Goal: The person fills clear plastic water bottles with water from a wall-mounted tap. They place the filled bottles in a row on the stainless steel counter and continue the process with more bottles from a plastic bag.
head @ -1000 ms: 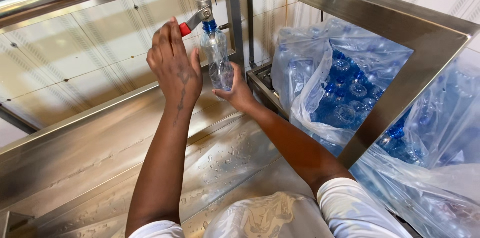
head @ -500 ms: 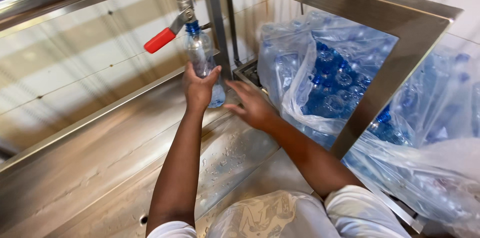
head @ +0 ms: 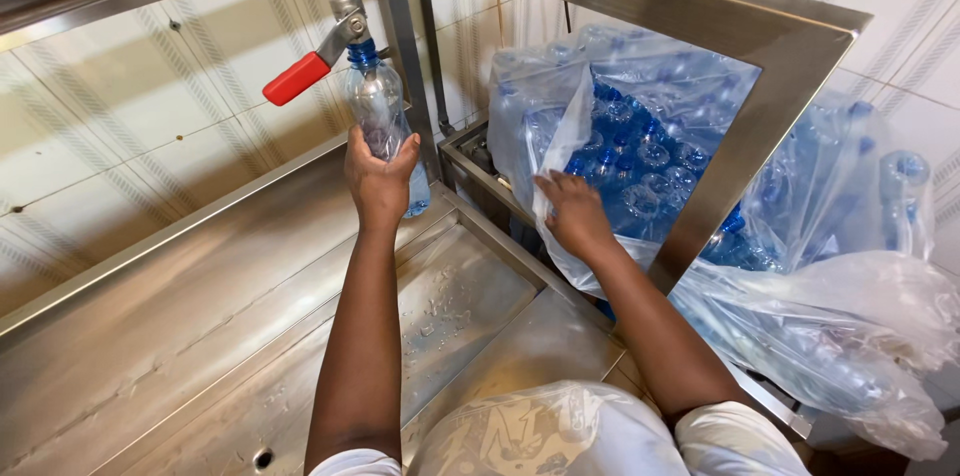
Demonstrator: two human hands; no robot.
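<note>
The left hand (head: 380, 181), arm stretched upward, is wrapping its grip tightly around a clear bottle (head: 378, 108) under the red-handled tap (head: 322, 48). The right hand (head: 572, 214), fingers loosely spread and holding nothing, is reaching into the plastic bag of bottles (head: 640, 136).

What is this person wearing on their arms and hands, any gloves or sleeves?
No gloves: the left hand and right hand are bare, with no rings or watch visible. Both forearms are uncovered. Short white sleeves end near the elbows, and a clear crinkled plastic apron covers the front.
</note>
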